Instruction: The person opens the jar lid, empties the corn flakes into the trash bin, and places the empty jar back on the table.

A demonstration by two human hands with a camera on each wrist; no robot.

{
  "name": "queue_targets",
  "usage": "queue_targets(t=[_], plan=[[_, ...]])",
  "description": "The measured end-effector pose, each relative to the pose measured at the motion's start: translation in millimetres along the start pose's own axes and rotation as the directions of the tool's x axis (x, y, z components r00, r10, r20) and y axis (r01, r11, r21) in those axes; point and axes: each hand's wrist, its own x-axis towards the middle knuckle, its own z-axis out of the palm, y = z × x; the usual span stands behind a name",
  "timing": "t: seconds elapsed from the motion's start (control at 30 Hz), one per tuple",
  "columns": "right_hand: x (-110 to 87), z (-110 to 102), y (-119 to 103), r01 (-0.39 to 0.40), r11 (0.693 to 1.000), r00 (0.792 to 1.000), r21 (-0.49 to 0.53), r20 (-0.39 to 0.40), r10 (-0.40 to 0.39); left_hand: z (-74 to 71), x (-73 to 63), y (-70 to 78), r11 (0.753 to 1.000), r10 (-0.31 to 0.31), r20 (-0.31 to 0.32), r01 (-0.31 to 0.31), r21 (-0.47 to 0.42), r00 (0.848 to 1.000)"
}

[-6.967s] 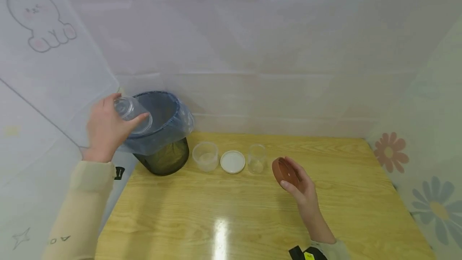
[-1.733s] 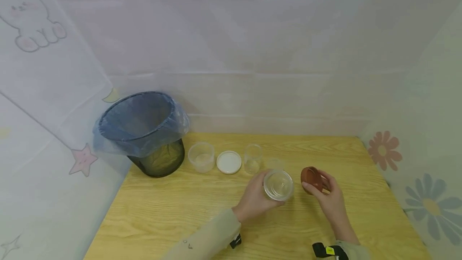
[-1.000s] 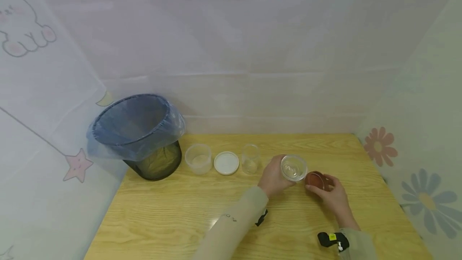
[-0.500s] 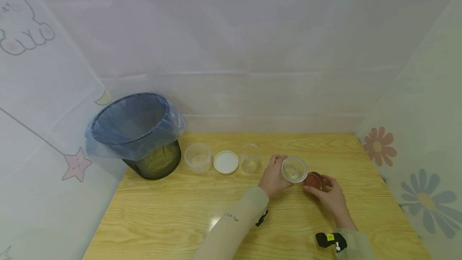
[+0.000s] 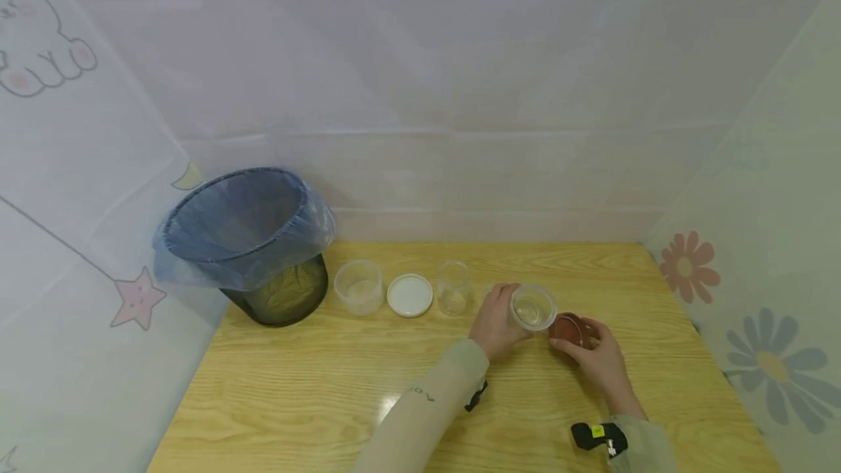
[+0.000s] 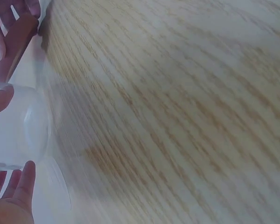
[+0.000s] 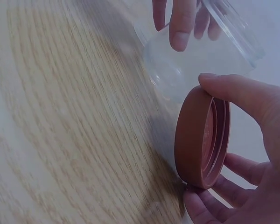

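My left hand (image 5: 496, 323) grips a clear plastic jar (image 5: 534, 307) from its left side, with the mouth facing up and slightly tilted. In the left wrist view, the thumb and fingers of that hand lie on either side of the jar (image 6: 18, 128). Close to the right of the jar, my right hand (image 5: 604, 363) holds a round brown lid (image 5: 568, 331) between thumb and fingers. The right wrist view shows this lid (image 7: 193, 137) standing on edge, its ridged inside turned toward the palm. Whether the lid touches the table is unclear.
Along the back of the wooden table (image 5: 296, 400) stand a clear tub (image 5: 359, 288), a white lid (image 5: 410, 295) and a tall clear container (image 5: 454, 288). A mesh bin (image 5: 282, 298) with a blue liner (image 5: 239, 214) stands at left. Another clear item (image 6: 53, 186) is partly hidden behind my left hand.
Seven seconds ago my left hand held a clear jar tipped over the bin. It has since come right, beside the brown lid. Over the last second both hands have barely moved.
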Motion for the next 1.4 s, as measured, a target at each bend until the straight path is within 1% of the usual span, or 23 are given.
queue_targets(t=[0.13, 0.27, 0.5, 0.7, 0.83, 0.93, 1.07, 1.2, 1.3, 1.4], plan=[[4.4, 0.3, -0.2, 0.027, 0.999, 1.000, -0.018, -0.014, -0.027, -2.0, 2.9, 1.1, 0.997, -0.060, 0.006, 0.060, -0.051, 0.998], [10.5, -0.1, -0.8, 0.048, 0.998, 0.999, -0.036, -0.021, -0.048, -3.9, 5.7, 1.1, 0.992, -0.090, 0.005, 0.090, -0.084, 0.996], [25.9, -0.7, -4.5, 0.108, 0.989, 0.993, -0.097, -0.026, -0.111, -9.4, 8.0, 5.4, 0.990, -0.119, 0.025, 0.120, -0.078, 0.993], [42.4, -0.7, -9.0, 0.187, 0.967, 0.981, -0.176, -0.025, -0.194, -8.3, 11.1, 5.5, 0.981, -0.181, 0.033, 0.183, -0.060, 0.983], [50.4, -0.2, -10.6, 0.210, 0.957, 0.976, -0.198, -0.017, -0.218, -7.6, 10.6, 6.1, 0.976, -0.205, 0.037, 0.208, -0.071, 0.978], [55.1, 0.7, -11.4, 0.212, 0.956, 0.975, -0.204, -0.020, -0.220, -7.5, 10.1, 7.4, 0.977, -0.203, 0.028, 0.205, -0.062, 0.979], [62.4, 1.2, -9.4, 0.205, 0.951, 0.976, -0.232, -0.030, -0.218, -6.9, 8.6, 9.0, 0.982, -0.189, 0.009, 0.189, -0.009, 0.982], [65.7, 0.8, -7.5, 0.195, 0.952, 0.977, -0.235, -0.036, -0.209, -7.5, 8.2, 11.2, 0.981, -0.192, 0.013, 0.192, 0.021, 0.981], [65.4, 0.3, -6.7, 0.195, 0.954, 0.977, -0.227, -0.038, -0.209, -8.6, 7.9, 13.1, 0.980, -0.197, 0.023, 0.197, 0.006, 0.980], [63.6, 0.0, -6.2, 0.199, 0.955, 0.977, -0.222, -0.037, -0.212, -9.7, 5.2, 14.8, 0.985, -0.174, 0.009, 0.174, -0.013, 0.985]])
